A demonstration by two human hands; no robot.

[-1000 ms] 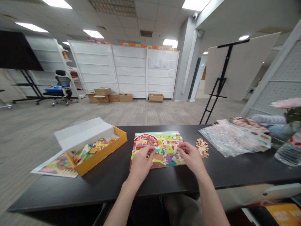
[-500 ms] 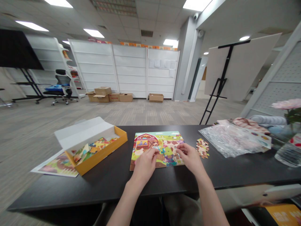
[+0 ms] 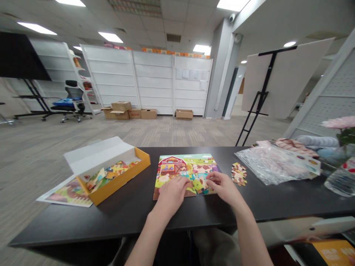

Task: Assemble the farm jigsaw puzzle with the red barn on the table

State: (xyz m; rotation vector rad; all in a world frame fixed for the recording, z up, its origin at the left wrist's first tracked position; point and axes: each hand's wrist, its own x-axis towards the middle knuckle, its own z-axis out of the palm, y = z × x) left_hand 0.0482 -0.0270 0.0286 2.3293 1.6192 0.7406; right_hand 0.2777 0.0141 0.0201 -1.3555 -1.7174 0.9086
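Observation:
A farm-scene puzzle board (image 3: 173, 168) lies on the black table between my hands, with a red barn at its upper left and several loose or partly joined pieces on its right half. My left hand (image 3: 175, 190) rests over the lower middle of the board, fingers curled together at a piece near the green ones. At the board's lower right, my right hand (image 3: 223, 186) has thumb and fingertips close together on a small piece. Just right of the board sits a small stack of brown and cream puzzle pieces (image 3: 239, 173).
An open yellow box (image 3: 122, 184) of puzzle pieces stands left, over a printed sheet (image 3: 66, 194). Right of the stack lie a clear plastic bag (image 3: 269, 162), rolled cloths (image 3: 295, 147) and a vase with a pink flower (image 3: 340, 122). The table's front edge is close to my forearms.
My left hand has shifted slightly right, and my right hand slightly down. Pieces between them on the board have changed position; the cow picture on its right side now shows more fully.

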